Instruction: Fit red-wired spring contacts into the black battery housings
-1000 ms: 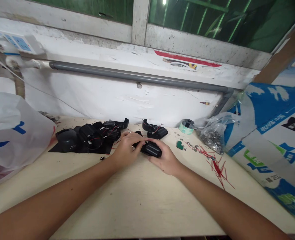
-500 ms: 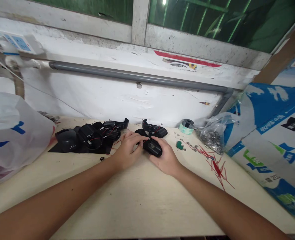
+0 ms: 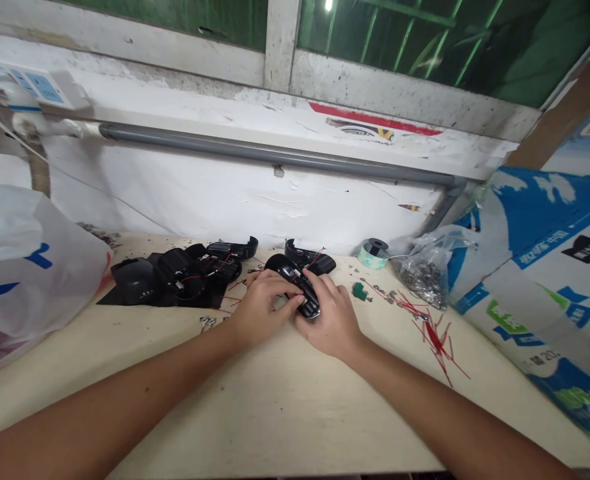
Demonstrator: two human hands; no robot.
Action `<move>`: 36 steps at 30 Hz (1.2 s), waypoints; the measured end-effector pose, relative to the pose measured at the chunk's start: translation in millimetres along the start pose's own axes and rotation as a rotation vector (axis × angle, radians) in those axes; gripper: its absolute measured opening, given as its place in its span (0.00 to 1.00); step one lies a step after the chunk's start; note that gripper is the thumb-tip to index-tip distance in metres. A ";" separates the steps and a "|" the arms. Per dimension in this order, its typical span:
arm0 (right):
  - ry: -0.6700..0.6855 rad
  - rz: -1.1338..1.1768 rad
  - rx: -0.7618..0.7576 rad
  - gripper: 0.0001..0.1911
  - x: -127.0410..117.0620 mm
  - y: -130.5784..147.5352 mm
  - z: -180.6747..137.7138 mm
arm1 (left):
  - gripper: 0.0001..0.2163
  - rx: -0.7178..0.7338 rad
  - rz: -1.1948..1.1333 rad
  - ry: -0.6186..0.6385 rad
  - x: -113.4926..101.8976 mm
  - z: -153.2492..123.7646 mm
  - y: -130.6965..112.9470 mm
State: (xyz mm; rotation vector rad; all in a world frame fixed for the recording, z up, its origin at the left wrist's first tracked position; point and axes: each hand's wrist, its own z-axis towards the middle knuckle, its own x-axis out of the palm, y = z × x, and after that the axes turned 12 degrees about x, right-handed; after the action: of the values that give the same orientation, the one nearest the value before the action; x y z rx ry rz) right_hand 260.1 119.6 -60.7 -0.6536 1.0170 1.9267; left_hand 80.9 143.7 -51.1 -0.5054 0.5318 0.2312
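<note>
A black plastic housing (image 3: 285,268) is held over the table, tilted, its hollow side with ribs and small metal parts turned up. My right hand (image 3: 331,313) is closed around its right side and lower end. From the left, my left hand (image 3: 267,300) reaches onto the housing, thumb and finger pinched together over its open side. Whether a small part sits between those fingertips is hidden. Small shiny metal pieces (image 3: 207,322) lie beside my left wrist. Behind my hands rests another black housing (image 3: 319,263) with thin red wires.
Several black housings (image 3: 177,270) lie on a black sheet (image 3: 119,295) at the left. On the right are a tape roll (image 3: 373,255), a green piece (image 3: 359,291), red wires (image 3: 437,340) and a bag of metal parts (image 3: 427,277). A white bag (image 3: 29,267) and a printed carton (image 3: 539,267) flank the table.
The housing has been turned over, from its smooth outer face to its ribbed inner side. My left thumb has moved down onto it. Shiny metal pieces by my left wrist now show more plainly.
</note>
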 end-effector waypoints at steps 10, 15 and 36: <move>-0.014 -0.035 0.029 0.35 0.0 -2.1 1.3 | 0.02 -0.163 -0.184 -0.056 6.0 0.6 2.7; 0.006 -0.022 0.038 0.35 0.3 -2.1 2.1 | 0.04 -0.193 -0.228 -0.058 9.7 0.5 5.9; 0.059 -0.017 0.007 0.37 0.2 7.0 -2.8 | 0.03 -0.178 -0.007 -0.291 0.5 5.8 4.4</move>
State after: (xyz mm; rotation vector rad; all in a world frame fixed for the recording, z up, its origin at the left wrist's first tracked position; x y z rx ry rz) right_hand 254.2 115.1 -59.5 -0.7166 1.0514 1.8985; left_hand 82.3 150.6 -48.8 -0.6345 0.2261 0.3416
